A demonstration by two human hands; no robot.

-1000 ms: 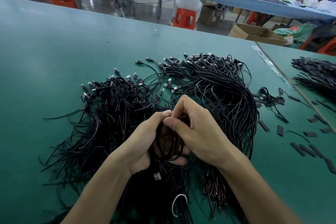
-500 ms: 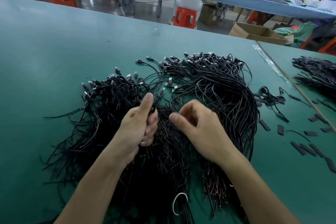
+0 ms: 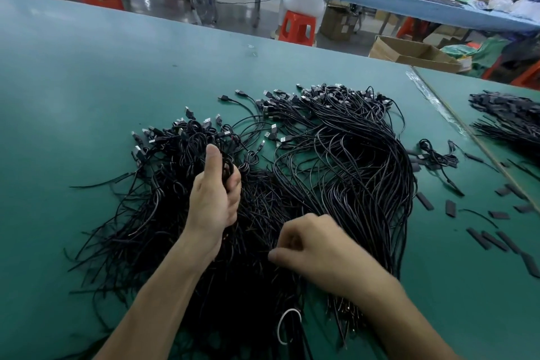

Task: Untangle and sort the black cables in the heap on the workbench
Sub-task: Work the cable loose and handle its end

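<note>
Cables lay heaped on the worktop. Left hand gripped a bunch at the heap's left, while the right hand curled over its near edge, hold unclear. Hard pulling could tighten knots, since strands crossed everywhere.

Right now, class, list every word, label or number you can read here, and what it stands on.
None can be read.
The USB plugs on the black cables show no legible marking; any print on the cardboard box is too blurred to read.
</note>
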